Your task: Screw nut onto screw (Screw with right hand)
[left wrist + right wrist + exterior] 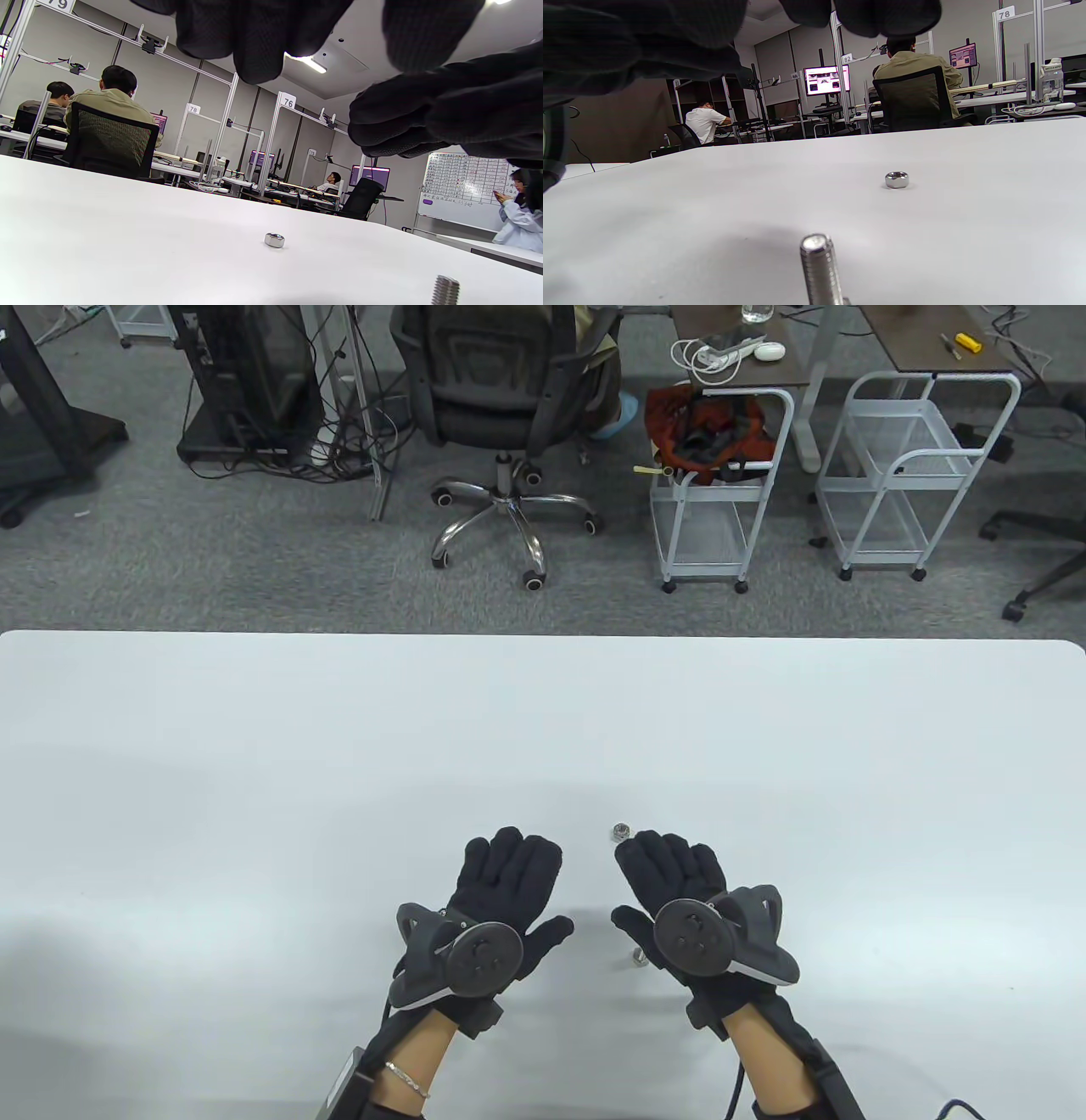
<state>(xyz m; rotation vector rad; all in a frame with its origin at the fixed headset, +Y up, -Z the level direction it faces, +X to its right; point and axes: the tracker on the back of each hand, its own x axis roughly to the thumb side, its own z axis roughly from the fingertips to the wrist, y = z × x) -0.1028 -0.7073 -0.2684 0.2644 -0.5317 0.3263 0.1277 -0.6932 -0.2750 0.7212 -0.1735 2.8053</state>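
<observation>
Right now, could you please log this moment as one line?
left hand: free | right hand: free | nut: on table | screw: upright, bare | stage: pre-grasp

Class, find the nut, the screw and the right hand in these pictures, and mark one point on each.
nut [897, 179]: right wrist view, on its shiny side face.
screw [818, 264]: right wrist view, on the threaded shaft, standing upright.
right hand [674, 872]: table view, on the gloved back of the fingers.

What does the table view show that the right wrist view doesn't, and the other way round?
Only the table view shows both black-gloved hands whole, the left hand and right hand, neither holding anything. Only the right wrist view shows the threaded silver metal screw standing upright, threads plain. Both show the small silver hex nut lying loose on the white table.
</observation>
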